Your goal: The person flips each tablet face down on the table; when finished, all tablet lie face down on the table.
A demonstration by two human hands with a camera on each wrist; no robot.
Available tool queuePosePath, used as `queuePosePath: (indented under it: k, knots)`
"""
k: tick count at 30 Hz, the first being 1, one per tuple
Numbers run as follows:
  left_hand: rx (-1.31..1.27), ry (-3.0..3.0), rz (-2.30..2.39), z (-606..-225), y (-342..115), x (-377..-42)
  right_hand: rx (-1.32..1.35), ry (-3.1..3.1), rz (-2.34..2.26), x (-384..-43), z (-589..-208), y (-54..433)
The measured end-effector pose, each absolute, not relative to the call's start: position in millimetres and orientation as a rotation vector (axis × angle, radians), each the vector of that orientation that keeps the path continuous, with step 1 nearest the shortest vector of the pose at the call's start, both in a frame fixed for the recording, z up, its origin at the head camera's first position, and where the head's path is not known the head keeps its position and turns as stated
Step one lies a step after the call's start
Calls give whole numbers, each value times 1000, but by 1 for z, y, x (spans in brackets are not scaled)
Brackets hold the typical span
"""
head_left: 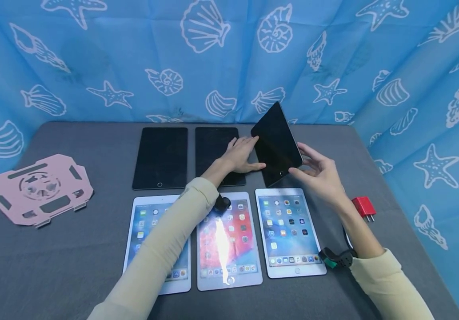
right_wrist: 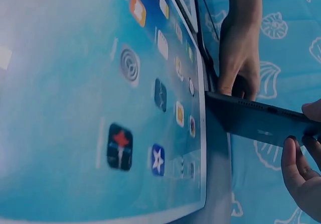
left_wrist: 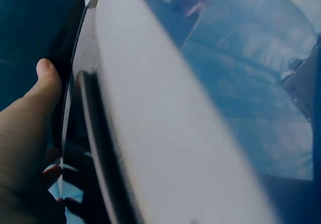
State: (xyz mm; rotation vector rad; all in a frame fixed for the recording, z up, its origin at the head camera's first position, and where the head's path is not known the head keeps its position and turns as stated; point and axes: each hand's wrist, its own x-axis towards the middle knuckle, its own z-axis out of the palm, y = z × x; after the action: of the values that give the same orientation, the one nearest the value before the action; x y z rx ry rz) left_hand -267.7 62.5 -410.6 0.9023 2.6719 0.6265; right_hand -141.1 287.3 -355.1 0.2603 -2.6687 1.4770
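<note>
Holding a tilted black iPad (head_left: pixel 277 142) in both hands at the back row's right end.
The left hand (head_left: pixel 240 156) pinches its left edge; the right hand (head_left: pixel 318 174) pinches the opposite edge between thumb and fingers. If either grip slipped on that slim edge, a corner could drop onto the lit white iPad (head_left: pixel 289 231) just in front, perhaps cracking glass; a leftward swing might knock the flat black iPad (head_left: pixel 212 144) beneath the left arm (head_left: pixel 177 235).
</note>
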Motion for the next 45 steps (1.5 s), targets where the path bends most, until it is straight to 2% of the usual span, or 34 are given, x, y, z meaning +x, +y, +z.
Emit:
queuePosePath:
  k: [6,13,27,45]
  knots:
    - [926,2608,854,-396,56,-270,372,-2642,1471,-144,-357,279]
    - [821,2461,1263,-373,53,-273,448,-2619,1491,-148,-360,266]
    - [804,2539,1122,-361,40,-275,426,-2750,1560,-152,-374,258]
    - [837,2361,1193,-355,20,-268,447,-3065,1459,-161,-393,256]
